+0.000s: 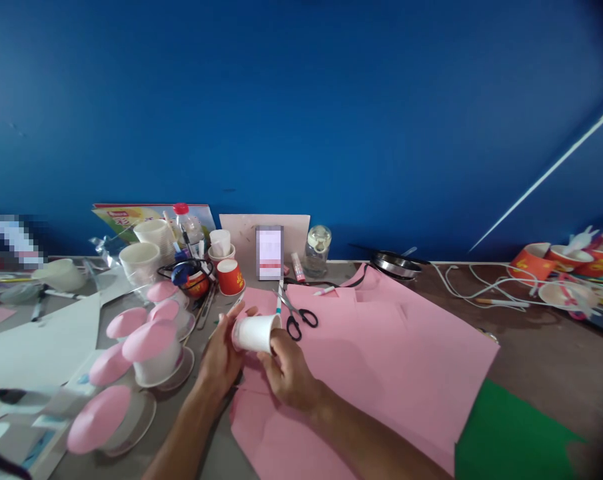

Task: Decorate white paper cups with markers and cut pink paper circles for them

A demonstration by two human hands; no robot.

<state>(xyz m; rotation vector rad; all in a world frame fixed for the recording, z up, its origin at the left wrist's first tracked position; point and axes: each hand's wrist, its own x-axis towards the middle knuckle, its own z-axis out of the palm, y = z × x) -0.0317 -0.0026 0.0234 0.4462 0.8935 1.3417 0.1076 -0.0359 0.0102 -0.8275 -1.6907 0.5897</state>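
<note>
A white paper cup (259, 333) is held on its side above pink paper. My right hand (292, 373) is closed around the cup's right end. At its left end my left hand (220, 355) presses in, fingers bent around it. Some pink shows at that end; whether it is a disc on the cup or the paper behind, I cannot tell. A thin, pale, pen-like stick seems to lie along the left hand's fingers. Just right of the cup lie black-handled scissors (301, 317). Pink-topped white cups (152, 353) stand or lie to the left of my left hand.
Large pink sheets (381, 360) spread to the right, with green paper (511, 433) at their corner. Behind stand a phone (270, 252), a glass jar (318, 253), a red paper cup (230, 277) and stacked white cups (140, 263). White cables (474, 290) trail at the right.
</note>
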